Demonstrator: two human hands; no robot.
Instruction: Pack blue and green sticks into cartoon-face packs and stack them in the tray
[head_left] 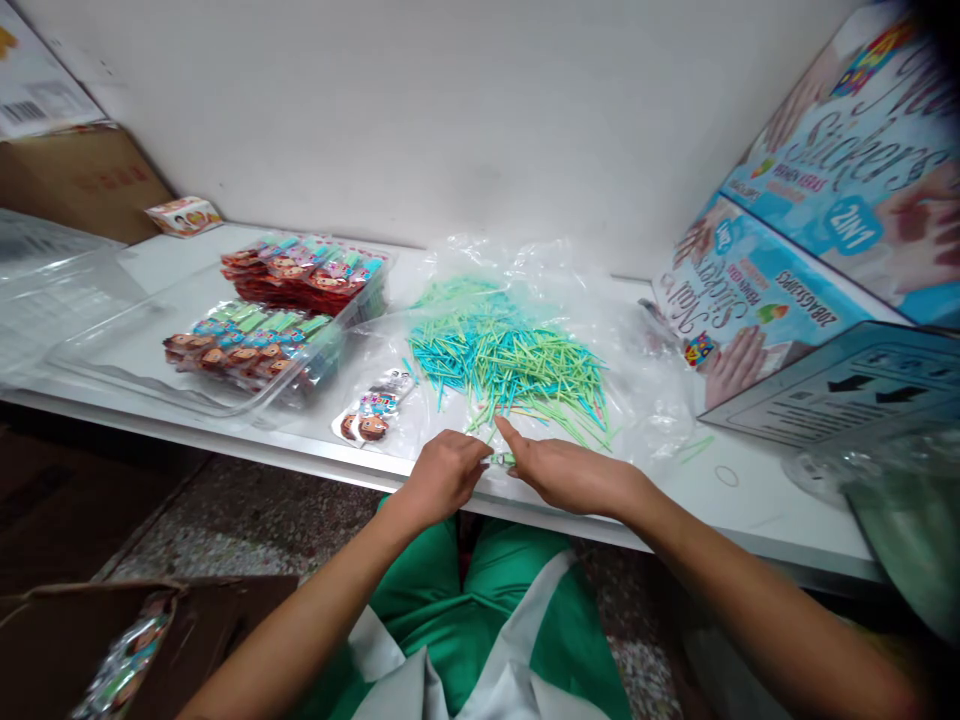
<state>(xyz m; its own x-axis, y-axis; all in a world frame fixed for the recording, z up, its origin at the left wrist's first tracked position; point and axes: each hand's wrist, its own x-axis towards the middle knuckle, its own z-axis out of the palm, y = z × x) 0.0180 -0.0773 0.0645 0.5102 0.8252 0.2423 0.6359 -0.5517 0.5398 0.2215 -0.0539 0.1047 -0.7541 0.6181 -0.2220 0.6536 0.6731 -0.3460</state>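
My left hand (448, 468) is closed at the table's front edge, its fingertips on one end of a small packet with green on it (499, 459). At the other end my right hand (562, 472) grips it, fingers together and thumb raised; much of the packet is hidden. Just beyond lies a heap of thin green and blue sticks (510, 350) on a clear plastic bag (652, 395). Left of the heap are a couple of printed packets with cartoon faces (379, 403).
A clear plastic tray (187, 395) at left holds stacks of similar packets (255, 340). Large sticker boxes (780, 290) stand at right, near a rubber band (726, 476). A cardboard box (82, 180) stands back left; an open carton (45, 650) with packets is below left.
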